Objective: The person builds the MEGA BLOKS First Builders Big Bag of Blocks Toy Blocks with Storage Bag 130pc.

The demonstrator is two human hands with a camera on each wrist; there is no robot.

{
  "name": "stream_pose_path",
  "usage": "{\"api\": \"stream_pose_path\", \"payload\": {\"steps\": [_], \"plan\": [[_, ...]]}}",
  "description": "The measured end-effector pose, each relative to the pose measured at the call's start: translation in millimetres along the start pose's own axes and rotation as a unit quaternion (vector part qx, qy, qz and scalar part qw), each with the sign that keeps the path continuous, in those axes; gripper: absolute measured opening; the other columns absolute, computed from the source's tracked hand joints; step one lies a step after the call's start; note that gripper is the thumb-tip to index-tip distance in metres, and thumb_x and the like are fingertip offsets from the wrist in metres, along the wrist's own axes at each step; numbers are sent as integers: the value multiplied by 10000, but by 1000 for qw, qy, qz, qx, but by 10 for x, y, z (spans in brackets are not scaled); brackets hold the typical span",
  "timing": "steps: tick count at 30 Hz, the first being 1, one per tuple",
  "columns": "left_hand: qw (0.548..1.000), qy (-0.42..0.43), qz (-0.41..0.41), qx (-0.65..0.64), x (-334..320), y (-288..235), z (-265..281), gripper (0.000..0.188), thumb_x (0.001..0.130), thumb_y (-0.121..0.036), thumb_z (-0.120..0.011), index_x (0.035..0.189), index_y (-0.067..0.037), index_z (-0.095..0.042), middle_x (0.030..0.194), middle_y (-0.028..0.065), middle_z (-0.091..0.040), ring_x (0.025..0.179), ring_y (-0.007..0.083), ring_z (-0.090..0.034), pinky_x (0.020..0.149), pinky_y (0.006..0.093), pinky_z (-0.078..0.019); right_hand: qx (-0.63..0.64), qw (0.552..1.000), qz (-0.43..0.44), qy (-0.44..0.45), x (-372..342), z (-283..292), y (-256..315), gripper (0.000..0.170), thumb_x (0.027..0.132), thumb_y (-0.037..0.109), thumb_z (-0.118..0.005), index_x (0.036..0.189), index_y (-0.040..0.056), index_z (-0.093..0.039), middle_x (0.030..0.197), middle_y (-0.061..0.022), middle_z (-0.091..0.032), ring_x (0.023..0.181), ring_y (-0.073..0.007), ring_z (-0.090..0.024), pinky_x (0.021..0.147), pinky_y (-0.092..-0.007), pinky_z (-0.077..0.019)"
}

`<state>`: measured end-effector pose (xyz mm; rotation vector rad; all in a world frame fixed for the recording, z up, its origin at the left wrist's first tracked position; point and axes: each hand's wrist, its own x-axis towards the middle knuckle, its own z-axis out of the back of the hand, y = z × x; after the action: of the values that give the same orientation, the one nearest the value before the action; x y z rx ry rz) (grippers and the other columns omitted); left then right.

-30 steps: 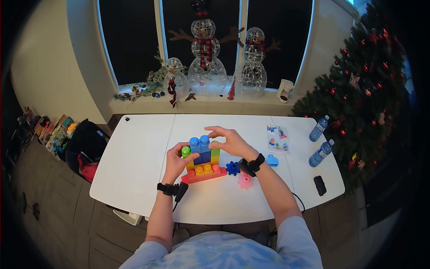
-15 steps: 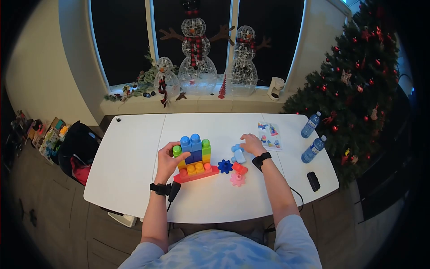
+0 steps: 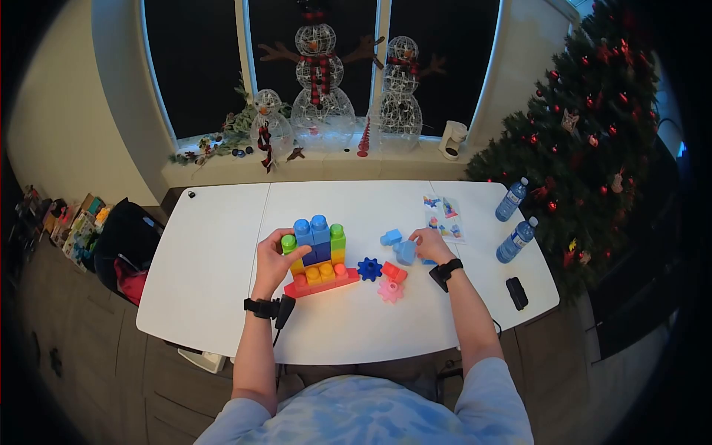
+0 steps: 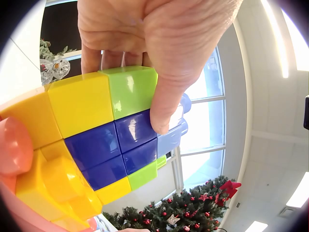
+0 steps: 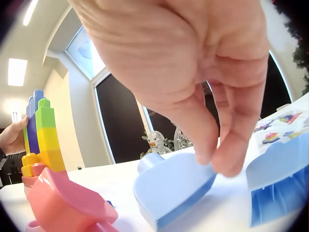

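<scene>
My left hand grips the upper left side of a block build of red, orange, yellow, green and blue. In the left wrist view, its thumb presses on the navy blocks, with the fingers behind the green block. My right hand pinches the edge of a light blue block low over the table; the right wrist view shows thumb and fingertip together at that block's corner. Another blue piece lies just right of these fingers.
Between the hands lie a navy gear, a red block, a pink gear and a small light blue block. Farther right are a picture sheet, two bottles and a black case.
My right hand has left the top of the build and moved right, down to the loose blue pieces. The pinched block has shifted slightly right. My left hand keeps its grip.
</scene>
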<state>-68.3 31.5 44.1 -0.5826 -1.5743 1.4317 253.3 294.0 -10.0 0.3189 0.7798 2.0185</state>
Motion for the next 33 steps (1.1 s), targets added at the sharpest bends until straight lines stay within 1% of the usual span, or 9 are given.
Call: {"api": "stream_pose_path", "payload": {"steps": [2,5,8,13,19,22,26,31,33], "plan": [[1000,-5,-5,21,0,-16,-1,357,824,-8,-834,1135,28,-661,980,58,-729,879,115,-677,817,280,-566,-103,991,52,-73,-3,58,-144,299,708,-30,-749,989,74,-744,946,-147,-707,1002,-335,-675,905,-427,-552],[1000,-2,-8,18,5,5,4,362,823,-6,-834,1137,29,-659,985,57,-726,887,116,-672,828,280,-563,-134,976,69,-158,-57,260,-187,418,718,20,-795,1126,87,-734,1052,-129,-695,964,-307,-682,848,-407,-555],[1000,-5,-9,7,-1,14,3,372,812,-23,-847,1134,23,-667,971,47,-719,873,107,-654,806,268,-549,-155,978,29,-137,-240,417,-157,381,743,141,-809,1113,110,-723,1137,-162,-699,1114,-329,-661,907,-461,-548],[1000,-8,-14,6,10,22,-3,380,803,-40,-858,1129,20,-673,947,36,-708,850,97,-635,779,256,-536,-232,969,-43,-70,-198,130,-397,614,751,429,-834,1221,72,-664,1250,-168,-663,1178,-343,-640,967,-466,-535],[1000,-7,-10,0,-3,-10,3,372,807,-35,-854,1128,22,-675,953,44,-716,862,95,-647,787,254,-541,-239,969,-69,4,-85,65,-398,677,715,412,-837,1270,69,-656,1226,-154,-687,1224,-340,-595,1015,-439,-500],[1000,-7,-3,-4,24,26,6,372,810,-39,-855,1131,22,-676,961,48,-720,864,95,-653,788,255,-544,-186,977,-24,-104,-197,304,285,603,717,388,-828,1189,78,-615,1148,-206,-684,1108,-377,-661,934,-458,-539],[1000,3,-5,-5,24,12,16,381,814,-44,-857,1143,22,-678,982,48,-721,861,97,-656,794,259,-549,48,972,159,-169,-218,415,1320,641,737,384,-826,1219,64,-549,944,-208,-698,945,-400,-691,850,-471,-539],[1000,3,-2,3,12,-21,9,376,812,-45,-858,1138,22,-683,985,52,-725,882,103,-667,808,262,-553,82,924,339,-160,-309,271,2367,588,770,308,-830,1249,69,-587,1077,-178,-689,966,-330,-689,830,-425,-542],[1000,3,0,-2,12,-1,10,375,812,-44,-859,1136,23,-683,986,51,-725,885,102,-667,809,262,-552,69,924,344,-150,-300,127,2559,573,778,308,-818,1250,74,-590,1097,-166,-681,981,-341,-683,839,-427,-543]]}}
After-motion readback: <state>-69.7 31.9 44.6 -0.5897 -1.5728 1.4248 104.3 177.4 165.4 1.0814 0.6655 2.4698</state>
